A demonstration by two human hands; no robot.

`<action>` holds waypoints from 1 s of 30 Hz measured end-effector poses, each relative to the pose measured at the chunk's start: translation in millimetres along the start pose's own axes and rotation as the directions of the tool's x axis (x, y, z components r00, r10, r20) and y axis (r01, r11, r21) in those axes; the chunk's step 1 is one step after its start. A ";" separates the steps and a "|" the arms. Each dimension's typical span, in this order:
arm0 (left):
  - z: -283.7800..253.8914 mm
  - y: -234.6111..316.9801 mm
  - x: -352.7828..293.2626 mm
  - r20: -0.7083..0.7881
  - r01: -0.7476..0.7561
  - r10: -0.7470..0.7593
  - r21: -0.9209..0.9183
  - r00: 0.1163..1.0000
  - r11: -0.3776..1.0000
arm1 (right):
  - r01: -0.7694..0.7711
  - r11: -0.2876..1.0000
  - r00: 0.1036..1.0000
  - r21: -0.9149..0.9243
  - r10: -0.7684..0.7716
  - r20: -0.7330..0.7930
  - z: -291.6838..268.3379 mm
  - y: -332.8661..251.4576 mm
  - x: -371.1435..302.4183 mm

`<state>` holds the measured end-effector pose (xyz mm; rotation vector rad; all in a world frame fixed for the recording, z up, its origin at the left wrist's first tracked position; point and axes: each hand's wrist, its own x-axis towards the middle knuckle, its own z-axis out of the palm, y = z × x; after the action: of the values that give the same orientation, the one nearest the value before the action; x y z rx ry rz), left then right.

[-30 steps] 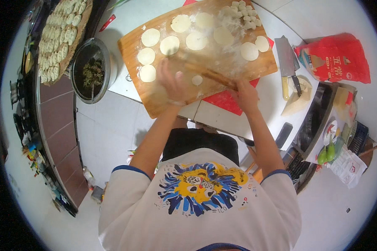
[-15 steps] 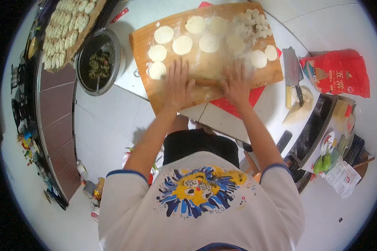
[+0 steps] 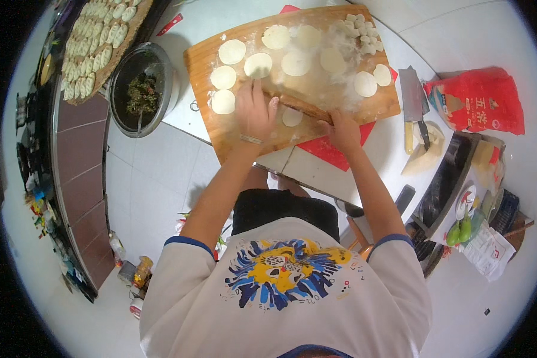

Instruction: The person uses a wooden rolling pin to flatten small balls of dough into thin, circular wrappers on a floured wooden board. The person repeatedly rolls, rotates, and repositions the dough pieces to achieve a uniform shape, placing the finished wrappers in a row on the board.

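My right hand (image 3: pixel 343 131) is closed around the right end of a wooden rolling pin (image 3: pixel 301 105), which slants across the board. By the pin's left end, my left hand (image 3: pixel 256 113) has its fingers stretched out and its thumb apart; whether it touches the pin is unclear. A small flattened dough round (image 3: pixel 292 117) lies below the pin, between my hands. All this is on a floured wooden board (image 3: pixel 221 140). Rolled dough wrappers (image 3: pixel 258 65) are spread over its left and far parts, and small dough pieces (image 3: pixel 364 30) are heaped at its far right corner.
At the left stand a bowl of dark green filling (image 3: pixel 142 95) and a tray of shaped dumplings (image 3: pixel 92 53). A cleaver (image 3: pixel 410 95) and a dark-handled knife (image 3: pixel 425 134) lie right of the board. Beyond them is a red bag (image 3: pixel 480 101). Two green vegetables (image 3: pixel 459 231) rest lower right.
The rolling pin has turned to a slant, its right end nearer me. My right hand has gone from flat to gripping it. My left hand has turned, and the small dough round shows.
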<state>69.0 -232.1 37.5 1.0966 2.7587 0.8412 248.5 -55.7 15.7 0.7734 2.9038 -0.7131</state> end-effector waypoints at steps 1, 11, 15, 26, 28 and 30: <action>-5.6 11.5 -7.0 0.114 0.116 -0.116 0.014 0.987 0.993 | -0.024 0.997 0.998 0.074 0.028 -0.051 -1.8 1.6 -6.9; 57.0 27.3 -24.2 0.190 -0.299 0.358 -0.282 0.914 0.912 | -0.110 0.980 0.959 0.167 0.148 -0.241 -23.7 33.0 -44.1; 32.7 4.8 -46.5 -0.047 -0.276 0.274 -0.052 0.961 0.960 | -0.045 0.999 0.997 -0.004 0.045 0.063 -32.8 35.9 -36.6; 32.6 -26.5 -71.8 0.210 -0.241 0.222 0.071 0.952 0.968 | 0.066 0.954 0.961 -0.291 -0.140 -0.240 18.1 24.4 -4.7; 20.9 -9.5 -60.2 0.218 -0.152 0.139 0.047 0.966 0.987 | 0.114 0.942 0.967 -0.316 -0.178 -0.182 14.2 11.0 -15.6; 17.1 1.3 -9.5 0.159 -0.092 0.096 -0.032 0.983 0.995 | 0.054 0.952 0.967 -0.300 -0.124 -0.222 1.5 8.7 24.9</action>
<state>81.0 -229.5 22.3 1.2399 2.5774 0.7571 230.9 -38.3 6.6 0.7407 3.1715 -0.1922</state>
